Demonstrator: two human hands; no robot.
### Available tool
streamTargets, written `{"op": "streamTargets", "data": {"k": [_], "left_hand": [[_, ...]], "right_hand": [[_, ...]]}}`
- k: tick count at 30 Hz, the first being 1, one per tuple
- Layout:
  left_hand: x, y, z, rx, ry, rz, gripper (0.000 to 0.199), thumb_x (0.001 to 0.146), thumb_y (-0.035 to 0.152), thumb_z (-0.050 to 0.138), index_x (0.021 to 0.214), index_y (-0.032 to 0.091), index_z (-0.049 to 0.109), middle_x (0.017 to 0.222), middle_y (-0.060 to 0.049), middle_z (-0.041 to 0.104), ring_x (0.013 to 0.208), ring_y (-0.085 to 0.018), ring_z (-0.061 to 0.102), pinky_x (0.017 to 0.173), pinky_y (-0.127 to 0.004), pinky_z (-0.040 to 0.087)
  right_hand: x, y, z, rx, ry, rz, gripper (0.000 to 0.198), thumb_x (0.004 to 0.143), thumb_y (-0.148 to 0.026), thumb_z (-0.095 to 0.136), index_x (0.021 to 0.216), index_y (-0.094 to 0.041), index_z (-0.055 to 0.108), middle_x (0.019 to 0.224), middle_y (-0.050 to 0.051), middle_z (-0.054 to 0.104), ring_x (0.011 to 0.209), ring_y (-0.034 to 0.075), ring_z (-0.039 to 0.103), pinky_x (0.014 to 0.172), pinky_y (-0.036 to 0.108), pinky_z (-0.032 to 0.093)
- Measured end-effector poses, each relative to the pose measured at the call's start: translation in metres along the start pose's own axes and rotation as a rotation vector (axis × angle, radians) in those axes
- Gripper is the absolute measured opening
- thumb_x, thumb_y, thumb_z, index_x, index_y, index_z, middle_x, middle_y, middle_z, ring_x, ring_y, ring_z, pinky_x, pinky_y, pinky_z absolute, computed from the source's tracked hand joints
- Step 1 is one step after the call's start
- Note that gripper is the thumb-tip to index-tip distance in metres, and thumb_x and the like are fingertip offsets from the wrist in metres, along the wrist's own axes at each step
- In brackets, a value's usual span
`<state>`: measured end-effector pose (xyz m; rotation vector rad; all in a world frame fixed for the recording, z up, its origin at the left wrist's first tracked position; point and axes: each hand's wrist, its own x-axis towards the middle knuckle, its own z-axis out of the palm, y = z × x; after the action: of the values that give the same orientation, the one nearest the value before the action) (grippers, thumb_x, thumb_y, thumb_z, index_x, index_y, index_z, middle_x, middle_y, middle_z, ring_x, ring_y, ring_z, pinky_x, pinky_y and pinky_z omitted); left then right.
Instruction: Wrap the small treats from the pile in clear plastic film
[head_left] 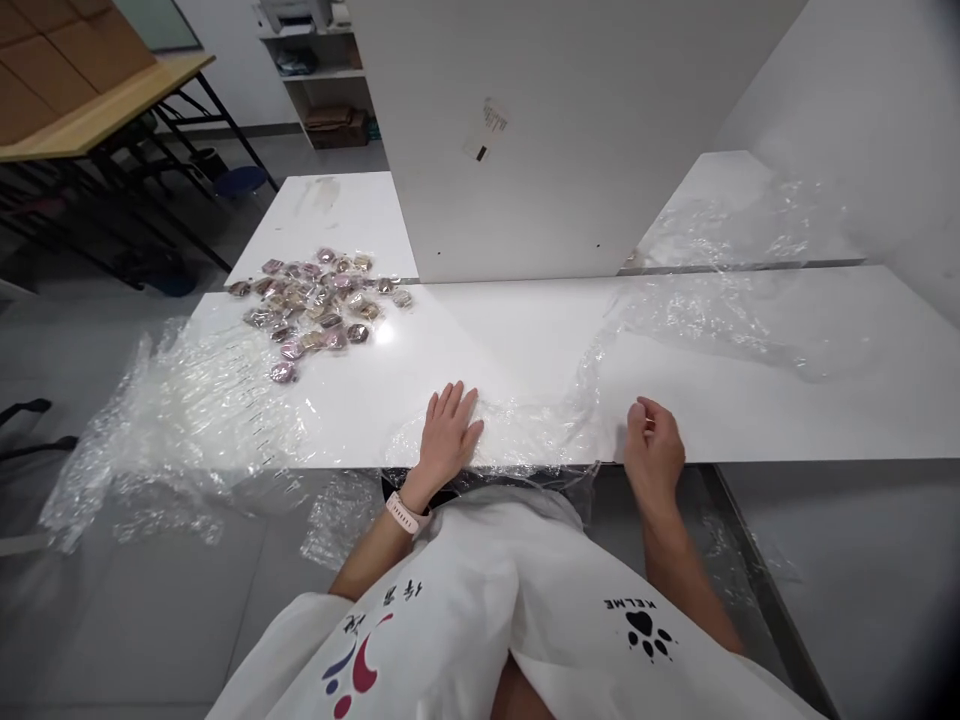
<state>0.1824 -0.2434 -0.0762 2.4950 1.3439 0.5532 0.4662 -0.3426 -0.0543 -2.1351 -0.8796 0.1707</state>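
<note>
My left hand (448, 436) lies flat, fingers stretched out, on a sheet of clear plastic film (525, 425) near the front edge of the white table (510, 340). To the right of the film, my right hand (654, 450) is closed above the table's edge, thumb and fingers curled together. Whether anything is between those fingers, I cannot make out. The film runs in a crumpled strip towards the back right and partly hangs over the front edge. At the left lies a pile of small, clear-wrapped pieces (319, 300), some pinkish and some brown.
A heap of clear plastic bags (217, 400) covers the table's left end and droops over its edge. More clear film (720, 310) spreads across the right side. An upright white panel (540, 150) stands behind. Beyond are a wooden-topped table (112, 112), a blue stool (240, 181) and shelves (322, 74).
</note>
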Motion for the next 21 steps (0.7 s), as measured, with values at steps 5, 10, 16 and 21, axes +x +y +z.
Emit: {"op": "streamTargets", "data": {"k": [5,10,16,21], "left_hand": [[0.019,-0.003,-0.007,-0.083,0.066,-0.150,0.022,0.095,0.030,0.049,0.106,0.021,0.066,0.111,-0.011,0.067,0.108,-0.028,0.057,0.091,-0.045,0.045],[0.022,-0.009,-0.026,-0.214,0.301,-0.253,0.014,0.096,0.026,0.046,0.091,0.021,0.058,0.096,-0.007,0.067,0.094,-0.024,0.058,0.088,-0.041,0.043],[0.030,-0.012,-0.033,-0.122,0.474,-0.311,0.019,0.099,0.033,0.042,0.091,0.022,0.055,0.107,-0.010,0.069,0.106,-0.026,0.058,0.095,-0.043,0.039],[0.044,-0.013,-0.032,-0.008,0.579,-0.314,0.025,0.101,0.037,0.040,0.089,0.022,0.056,0.112,-0.011,0.068,0.110,-0.026,0.058,0.098,-0.045,0.038]], "right_hand": [[0.029,-0.012,0.035,0.113,-0.441,-0.003,0.040,0.080,-0.058,0.062,0.094,-0.021,0.071,0.083,0.007,0.071,0.078,0.023,0.063,0.080,0.040,0.051],[0.070,-0.048,0.044,0.803,-0.238,-0.124,0.030,0.079,-0.051,0.066,0.091,-0.023,0.061,0.095,0.005,0.069,0.089,0.019,0.067,0.080,0.037,0.054],[0.101,-0.035,0.035,0.721,-0.082,-0.006,0.048,0.083,-0.062,0.058,0.114,-0.025,0.057,0.129,0.012,0.061,0.115,0.025,0.063,0.091,0.043,0.054],[0.047,-0.036,0.039,0.780,-0.448,0.254,0.077,0.087,-0.080,0.029,0.137,-0.025,0.046,0.120,0.015,0.068,0.100,0.027,0.071,0.080,0.044,0.059]]}}
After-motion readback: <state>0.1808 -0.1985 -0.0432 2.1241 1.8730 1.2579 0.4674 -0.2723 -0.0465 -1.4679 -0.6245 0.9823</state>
